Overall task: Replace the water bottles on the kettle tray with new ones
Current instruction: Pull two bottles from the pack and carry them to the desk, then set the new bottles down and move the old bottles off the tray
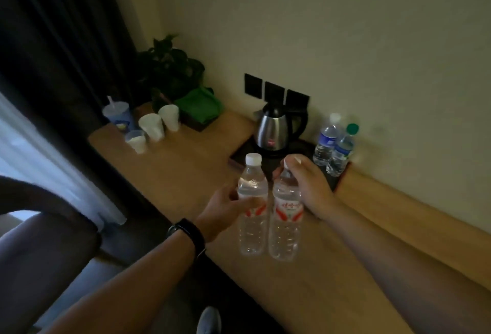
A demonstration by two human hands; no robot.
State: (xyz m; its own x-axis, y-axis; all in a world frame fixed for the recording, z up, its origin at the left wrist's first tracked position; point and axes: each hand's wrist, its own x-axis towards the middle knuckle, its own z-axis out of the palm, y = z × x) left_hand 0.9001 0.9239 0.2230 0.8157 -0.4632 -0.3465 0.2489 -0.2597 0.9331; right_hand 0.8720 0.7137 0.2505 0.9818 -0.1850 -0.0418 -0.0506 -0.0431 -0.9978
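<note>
- Hands hold two clear bottles upright, side by side, over the near worktop.
- Left hand wraps the left bottle at its label, fingers clenched round it.
- Right hand grips the right bottle at neck and shoulder.
- Tray, beyond, carries the kettle.
- Two blue-label bottles stand at its far right, touching.

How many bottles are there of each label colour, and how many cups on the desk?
Red-label bottles: 2, one in the left hand at, one in the right hand at
Blue-label bottles: 2, at and beside the kettle
White cups: 3, at
Blue cup with straw: 1
Total: 8
</note>
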